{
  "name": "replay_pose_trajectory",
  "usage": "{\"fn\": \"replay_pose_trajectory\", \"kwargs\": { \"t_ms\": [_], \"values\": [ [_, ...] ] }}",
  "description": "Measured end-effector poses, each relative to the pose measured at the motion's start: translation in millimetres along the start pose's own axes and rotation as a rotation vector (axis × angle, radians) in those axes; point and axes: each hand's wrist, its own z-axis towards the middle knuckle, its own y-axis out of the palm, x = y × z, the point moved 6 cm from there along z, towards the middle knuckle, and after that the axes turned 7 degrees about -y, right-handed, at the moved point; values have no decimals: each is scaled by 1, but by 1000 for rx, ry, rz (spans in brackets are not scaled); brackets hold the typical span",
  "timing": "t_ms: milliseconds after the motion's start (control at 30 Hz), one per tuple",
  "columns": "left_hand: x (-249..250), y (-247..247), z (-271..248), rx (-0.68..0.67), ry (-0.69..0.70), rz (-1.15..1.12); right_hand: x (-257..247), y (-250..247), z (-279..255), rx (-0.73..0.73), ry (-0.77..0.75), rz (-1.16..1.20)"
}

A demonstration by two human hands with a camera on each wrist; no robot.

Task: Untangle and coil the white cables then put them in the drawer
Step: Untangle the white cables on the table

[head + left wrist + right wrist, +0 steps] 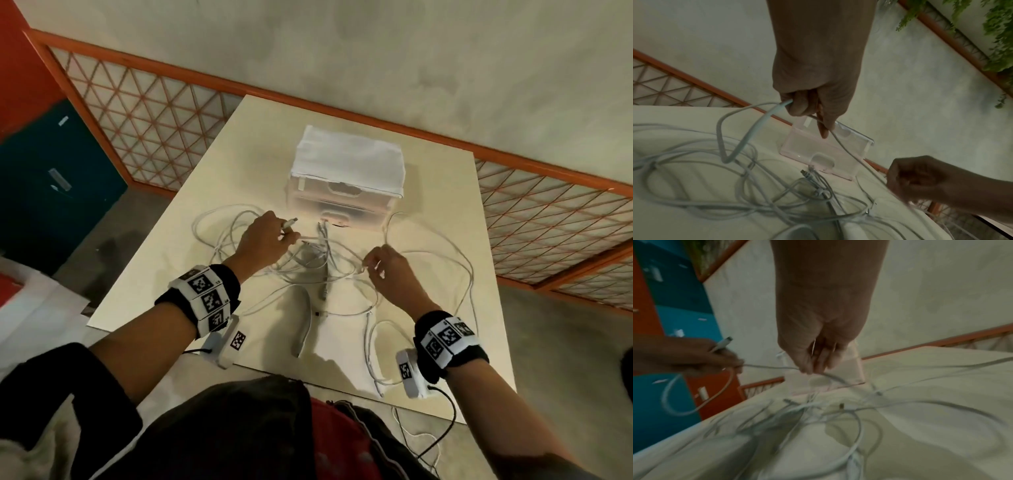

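Left hand (265, 236) is curled round a thin white cable (748, 136) near its plug end, with the connector (289, 222) poking out past the knuckles, while a stretch of that same cable is pinched by the right hand (385, 270). Rest of the tangled white cables (318, 263) is sprawled over the pale tabletop (164, 270), right in front of a clear plastic drawer box (342, 205) that's topped with a folded white cloth (346, 154).

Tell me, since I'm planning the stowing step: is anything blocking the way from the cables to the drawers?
Yes. Both drawers of the clear drawer unit look shut, so one must be pulled open. No other object stands between it and the white cables, which the left hand and right hand grip.
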Motion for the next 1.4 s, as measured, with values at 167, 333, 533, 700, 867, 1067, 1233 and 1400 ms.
{"fn": "replay_pose_trajectory", "kwargs": {
  "t_ms": [167,333,533,700,867,1067,1233,1400],
  "values": [
    [0,10,-7,-33,-8,38,-12,64,-13,-451,-6,62],
    [1,13,-9,-92,30,48,-2,88,-23,-705,43,-110],
    [3,16,-6,-202,41,20,-30,44,5,-647,24,174],
    [21,18,-5,-327,128,-154,-59,-31,39,-246,76,642],
    [63,18,-20,-638,-37,-780,-70,-54,47,-21,144,814],
    [90,14,-18,-534,10,-859,-74,-48,44,63,203,842],
    [110,-1,-17,-481,99,-1010,-86,-37,38,-125,211,738],
    [132,-20,-23,-573,174,-1226,-98,-29,34,-189,119,618]
  ]
}}
